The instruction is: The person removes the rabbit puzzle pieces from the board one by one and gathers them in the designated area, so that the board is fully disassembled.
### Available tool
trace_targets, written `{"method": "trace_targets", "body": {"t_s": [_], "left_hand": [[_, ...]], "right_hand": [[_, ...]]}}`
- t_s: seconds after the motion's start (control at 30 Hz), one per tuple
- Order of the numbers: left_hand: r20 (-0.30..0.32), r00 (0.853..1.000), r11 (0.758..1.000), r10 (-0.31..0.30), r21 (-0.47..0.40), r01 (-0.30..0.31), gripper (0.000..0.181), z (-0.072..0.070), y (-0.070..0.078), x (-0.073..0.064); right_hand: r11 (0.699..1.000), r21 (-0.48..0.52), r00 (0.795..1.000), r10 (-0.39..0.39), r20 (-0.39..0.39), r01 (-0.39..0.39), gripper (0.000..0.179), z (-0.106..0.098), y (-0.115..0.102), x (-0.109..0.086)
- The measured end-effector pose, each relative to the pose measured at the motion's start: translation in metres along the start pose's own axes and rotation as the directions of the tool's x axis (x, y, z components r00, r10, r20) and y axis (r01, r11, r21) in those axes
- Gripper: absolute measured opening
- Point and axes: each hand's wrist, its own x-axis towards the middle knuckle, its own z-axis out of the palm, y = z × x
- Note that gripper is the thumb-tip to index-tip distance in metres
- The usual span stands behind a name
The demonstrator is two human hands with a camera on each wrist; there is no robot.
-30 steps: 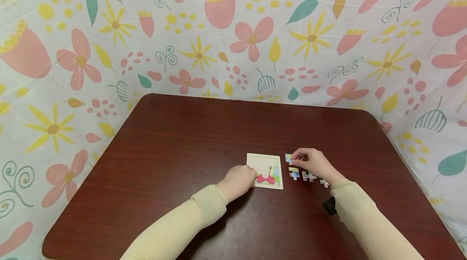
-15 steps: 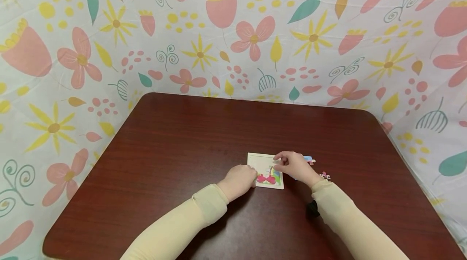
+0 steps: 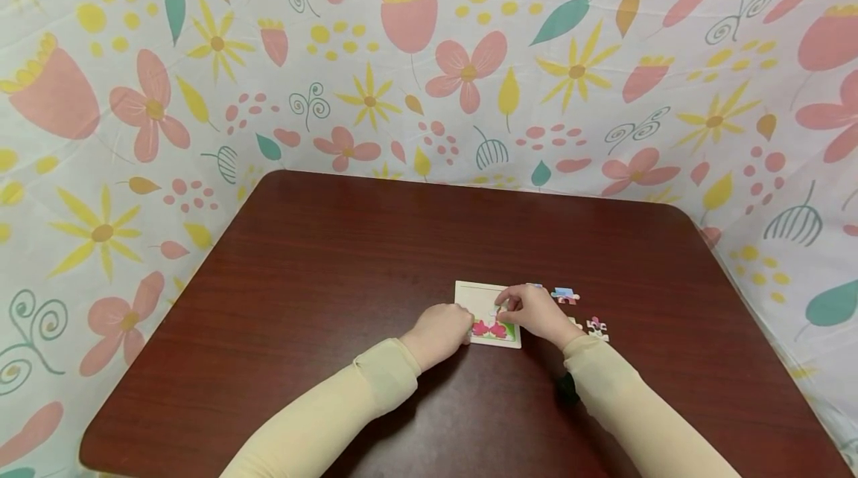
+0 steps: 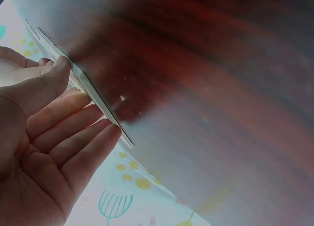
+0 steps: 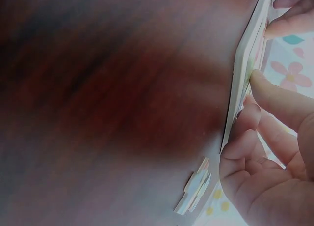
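Observation:
A square wooden puzzle board [image 3: 477,293] lies on the dark table, its upper left bare and coloured pieces along its lower part. My left hand [image 3: 437,330] holds the board at its left side; in the left wrist view the thumb [image 4: 61,69] touches the near edge and the fingers lie along the side. The right hand [image 3: 538,314] reaches over the right side, thumb and forefinger tips down on the picture. Whether they grip a puzzle piece is hidden. Loose puzzle pieces lie right of the board, one with blue [image 3: 564,295], another with pink [image 3: 596,327].
The brown table [image 3: 348,255] has rounded far corners. A flower-printed cloth [image 3: 429,83] hangs behind and beside it. In the right wrist view some loose pieces [image 5: 195,186] lie close below the right hand.
The right hand has moved left from a loose blue piece to the board, then slightly down over the pieces there. The left hand and the board have stayed put.

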Motion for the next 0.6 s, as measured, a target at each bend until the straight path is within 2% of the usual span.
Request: {"method": "trace_targets", "body": {"t_s": [0.23, 0.37, 0.6], "left_hand": [[-0.032, 0.999, 0.999, 0.028, 0.027, -0.028, 0.004, -0.0026, 0.0031, -0.0033], [-0.034, 0.998, 0.997, 0.055, 0.060, -0.053, 0.012, -0.0044, 0.0067, -0.0045], [-0.016, 0.998, 0.996, 0.058, 0.065, -0.057, 0.017, -0.0052, 0.0080, -0.0044]], "right_hand": [[1.000, 0.016, 1.000, -0.002, 0.004, 0.002, 0.012, -0.0001, 0.0002, -0.0004], [1.000, 0.026, 1.000, -0.001, 0.004, 0.001, 0.012, 0.0000, 0.0004, -0.0003], [0.999, 0.043, 0.999, -0.014, 0.035, 0.013, 0.014, -0.0011, 0.0009, 0.0006]]}}
